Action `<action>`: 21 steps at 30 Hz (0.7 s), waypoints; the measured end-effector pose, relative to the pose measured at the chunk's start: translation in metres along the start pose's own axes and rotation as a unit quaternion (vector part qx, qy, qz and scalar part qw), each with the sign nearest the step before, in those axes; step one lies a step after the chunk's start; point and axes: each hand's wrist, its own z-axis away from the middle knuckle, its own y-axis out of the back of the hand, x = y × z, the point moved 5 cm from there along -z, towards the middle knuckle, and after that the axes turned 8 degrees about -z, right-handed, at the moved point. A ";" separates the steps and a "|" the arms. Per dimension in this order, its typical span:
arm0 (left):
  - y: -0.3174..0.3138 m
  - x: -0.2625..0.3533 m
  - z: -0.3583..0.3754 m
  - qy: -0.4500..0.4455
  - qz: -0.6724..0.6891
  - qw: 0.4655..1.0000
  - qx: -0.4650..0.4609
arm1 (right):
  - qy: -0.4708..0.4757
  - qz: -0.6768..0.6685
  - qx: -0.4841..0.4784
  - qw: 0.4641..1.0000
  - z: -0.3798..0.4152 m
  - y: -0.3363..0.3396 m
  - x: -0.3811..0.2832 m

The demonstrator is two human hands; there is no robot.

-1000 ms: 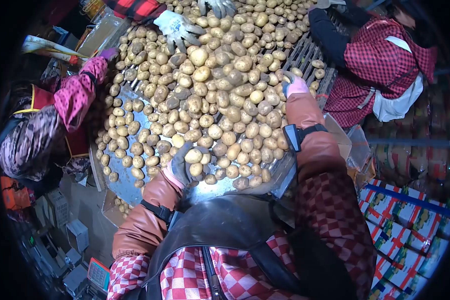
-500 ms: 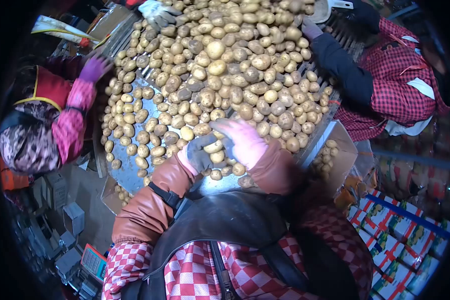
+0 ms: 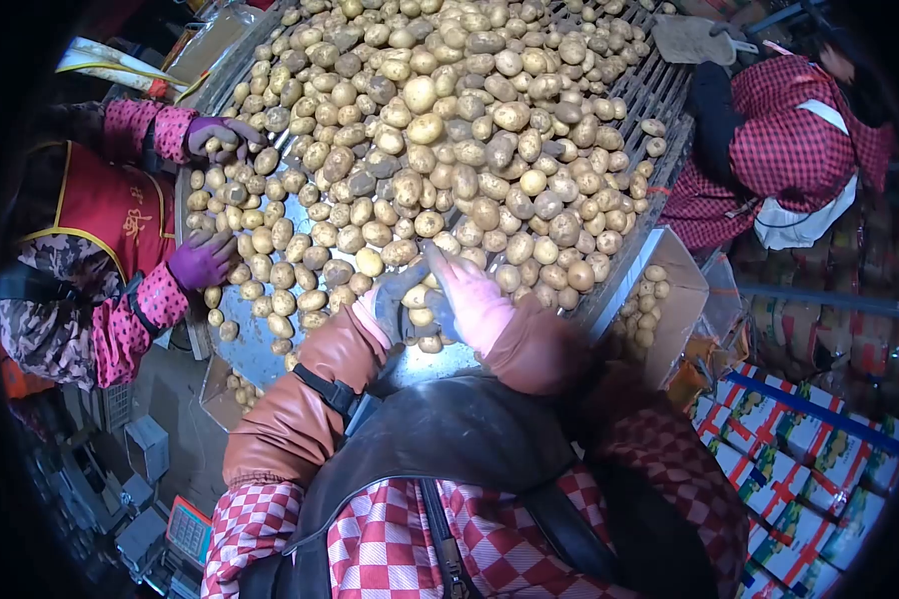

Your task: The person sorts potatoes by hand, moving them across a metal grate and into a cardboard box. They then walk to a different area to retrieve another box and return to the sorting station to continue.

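Many potatoes [image 3: 449, 150] lie heaped on a slatted metal table [image 3: 245, 344], with its sheet showing near my body. My left hand [image 3: 392, 299], in a grey and pink glove, is at the near edge of the heap, its fingers curved around the side of some potatoes. Close beside it on the right, my right hand [image 3: 464, 295] is tilted inward, fingers stretched forward, in a similar glove. A few potatoes [image 3: 422, 309] show between the two hands. Whether either hand grips one is hard to make out.
A co-worker in purple gloves [image 3: 202, 262] handles potatoes at the left; another person in a checked top [image 3: 789, 140] is at the right, near a scoop [image 3: 694, 40]. Boxes of potatoes [image 3: 681, 299] stand below the table edge. Printed cartons [image 3: 799, 449] are stacked lower right.
My hands stay near the same spot, with the right shifted slightly. The left co-worker now has both hands at the potatoes. The right person has drawn back from the heap, and the scoop lies farther right.
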 end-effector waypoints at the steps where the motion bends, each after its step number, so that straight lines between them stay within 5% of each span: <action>1: 0.006 0.003 -0.001 -0.060 -0.091 0.994 0.004 | 0.004 -0.005 0.021 1.000 0.001 -0.003 -0.007; 4: 0.031 -0.001 -0.001 -0.061 -0.141 0.988 -0.001 | 0.030 -0.057 0.034 0.997 -0.005 -0.006 -0.005; 7: 0.016 0.007 0.023 -0.051 0.041 0.996 -0.067 | 0.070 -0.166 -0.040 0.983 -0.036 0.022 0.024; 8: 0.021 0.007 0.024 -0.068 0.047 0.995 -0.058 | 0.024 -0.078 0.108 0.991 -0.047 0.054 0.041; 10: 0.031 0.003 0.021 -0.063 0.102 0.990 -0.076 | -0.065 0.099 0.389 0.913 -0.058 0.110 0.064; 12: 0.032 0.004 0.020 -0.063 0.104 0.990 -0.066 | -0.071 0.036 0.270 0.960 -0.089 0.100 0.090; 14: 0.036 0.003 0.015 -0.057 0.102 0.991 -0.058 | -0.052 0.099 0.304 0.946 -0.084 0.089 0.088; 17: 0.037 0.004 0.015 -0.067 0.089 0.993 -0.044 | 0.068 -0.093 0.388 0.914 -0.078 0.082 0.092; 19: 0.035 0.005 0.019 -0.068 0.092 0.993 -0.042 | -0.040 -0.375 0.350 0.858 -0.073 0.070 0.120; 20: 0.036 0.005 0.020 -0.068 0.092 0.992 -0.042 | -0.130 -0.557 0.296 0.765 -0.061 0.075 0.108; 21: 0.038 0.002 0.018 -0.062 0.108 0.991 -0.043 | -0.121 -0.576 0.272 0.761 -0.053 0.083 0.105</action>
